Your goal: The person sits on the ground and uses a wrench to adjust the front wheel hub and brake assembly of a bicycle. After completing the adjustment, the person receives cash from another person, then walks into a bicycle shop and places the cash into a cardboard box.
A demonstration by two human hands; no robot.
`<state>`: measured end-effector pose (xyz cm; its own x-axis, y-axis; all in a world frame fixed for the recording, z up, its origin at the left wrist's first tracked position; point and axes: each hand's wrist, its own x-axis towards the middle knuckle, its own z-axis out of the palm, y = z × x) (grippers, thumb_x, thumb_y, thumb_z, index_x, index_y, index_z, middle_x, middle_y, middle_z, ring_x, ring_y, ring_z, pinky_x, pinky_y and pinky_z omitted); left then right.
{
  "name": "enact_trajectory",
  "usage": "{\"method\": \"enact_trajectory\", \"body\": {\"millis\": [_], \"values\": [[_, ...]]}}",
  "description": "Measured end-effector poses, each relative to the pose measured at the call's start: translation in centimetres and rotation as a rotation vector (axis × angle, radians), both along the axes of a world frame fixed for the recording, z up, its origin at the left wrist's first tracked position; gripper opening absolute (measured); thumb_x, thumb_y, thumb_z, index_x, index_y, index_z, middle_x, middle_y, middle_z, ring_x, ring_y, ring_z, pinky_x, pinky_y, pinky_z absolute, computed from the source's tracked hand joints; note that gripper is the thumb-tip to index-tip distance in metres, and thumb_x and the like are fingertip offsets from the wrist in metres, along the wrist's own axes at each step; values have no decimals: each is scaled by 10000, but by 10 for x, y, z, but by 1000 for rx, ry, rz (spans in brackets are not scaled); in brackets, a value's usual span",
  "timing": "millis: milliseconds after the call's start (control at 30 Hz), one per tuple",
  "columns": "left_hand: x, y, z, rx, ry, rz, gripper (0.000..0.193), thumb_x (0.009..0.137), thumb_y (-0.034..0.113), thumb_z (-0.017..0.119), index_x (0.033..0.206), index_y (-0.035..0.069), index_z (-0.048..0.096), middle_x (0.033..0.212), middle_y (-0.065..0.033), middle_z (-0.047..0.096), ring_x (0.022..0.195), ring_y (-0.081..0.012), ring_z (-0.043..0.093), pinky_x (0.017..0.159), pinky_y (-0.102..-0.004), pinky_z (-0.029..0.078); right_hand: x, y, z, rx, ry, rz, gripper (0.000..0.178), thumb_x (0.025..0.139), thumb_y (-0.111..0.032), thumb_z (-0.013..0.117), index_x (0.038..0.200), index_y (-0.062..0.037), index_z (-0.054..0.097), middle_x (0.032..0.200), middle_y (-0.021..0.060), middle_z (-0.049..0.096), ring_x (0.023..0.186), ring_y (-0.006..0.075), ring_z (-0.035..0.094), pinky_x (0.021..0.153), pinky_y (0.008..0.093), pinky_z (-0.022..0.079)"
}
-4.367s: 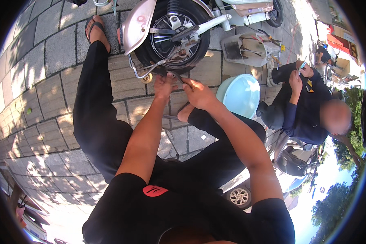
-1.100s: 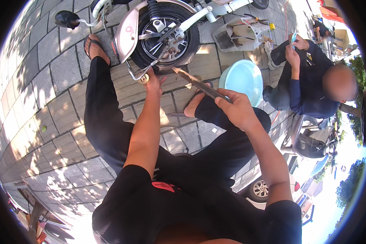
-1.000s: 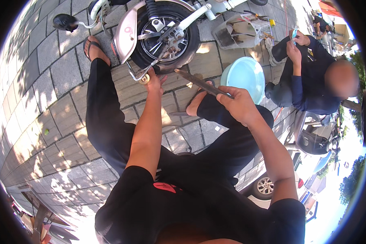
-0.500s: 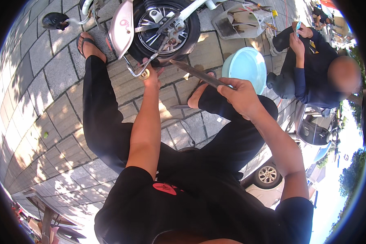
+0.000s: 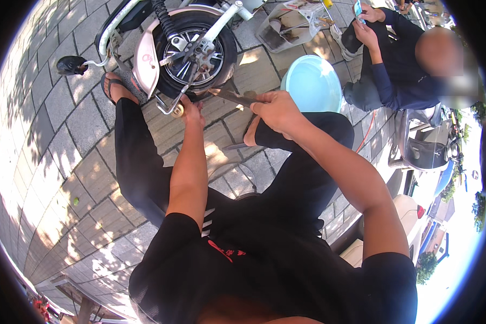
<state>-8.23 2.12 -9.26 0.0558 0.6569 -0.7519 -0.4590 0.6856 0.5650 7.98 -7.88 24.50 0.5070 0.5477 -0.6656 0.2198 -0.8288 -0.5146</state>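
Observation:
In front of me is the wheel of a white-and-pink scooter, with a black tyre [image 5: 229, 46] around a spoked rim [image 5: 186, 65]. My left hand [image 5: 191, 114] is at the tyre's near edge, its thumb against the rubber and its fingers curled, partly hidden. A brass-coloured round piece [image 5: 177, 110] sits beside that hand, by a bent metal tube [image 5: 164, 103]. My right hand [image 5: 278, 110] is closed around a flat, dark metal bar [image 5: 232, 98]. The bar's far end meets or nearly meets the tyre's lower edge, close to my left hand.
A light-blue basin [image 5: 313, 86] stands right of the wheel. Beyond it lies a pale plastic scooter panel [image 5: 291, 27]. Another person [image 5: 397, 65] sits at the right, holding a small blue item [image 5: 358, 11]. A scooter mirror [image 5: 71, 65] is at the left, above the paving [image 5: 86, 124].
The view has shifted, so the wheel and basin appear further left. My right hand has come closer to the wheel with the bar. My left hand stays at the tyre, its fingers more curled.

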Motion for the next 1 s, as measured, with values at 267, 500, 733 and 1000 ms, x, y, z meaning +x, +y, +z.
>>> {"method": "enact_trajectory", "body": {"millis": [267, 500, 733, 1000], "values": [[18, 3, 20, -39, -306, 299, 423, 1102, 422, 612, 1430, 164, 543, 1389, -51, 641, 1195, -285, 668, 985, -511, 586, -16, 3, -9, -41, 235, 44, 531, 992, -257, 714, 1436, 27, 647, 929, 133, 768, 674, 162, 671, 706, 315, 543], [-14, 9, -31, -9, -501, 356, 323, 1037, 478, 694, 1161, 180, 695, 1076, 11, 763, 978, -170, 740, 874, -416, 635, -24, -19, -11, 124, 235, 107, 495, 1012, -272, 712, 1413, 13, 668, 1027, 104, 770, 920, 150, 696, 885, 306, 540], [6, -4, 46, -73, -133, 124, 579, 1139, 473, 482, 1625, 243, 269, 1671, -104, 336, 1526, -390, 378, 981, -628, 613, 36, -38, 21, 28, 217, -38, 456, 993, -149, 764, 1380, 72, 668, 1132, 74, 758, 1013, 103, 684, 927, 260, 545], [19, 8, 49, -21, -9, -20, 660, 1080, 482, 614, 1553, 53, 450, 1520, -155, 535, 1325, -325, 594, 921, -531, 661, 81, -12, 50, 35, 50, 230, 505, 992, -210, 763, 1450, -42, 633, 846, -10, 658, 693, 60, 543, 640, 245, 446]]}}
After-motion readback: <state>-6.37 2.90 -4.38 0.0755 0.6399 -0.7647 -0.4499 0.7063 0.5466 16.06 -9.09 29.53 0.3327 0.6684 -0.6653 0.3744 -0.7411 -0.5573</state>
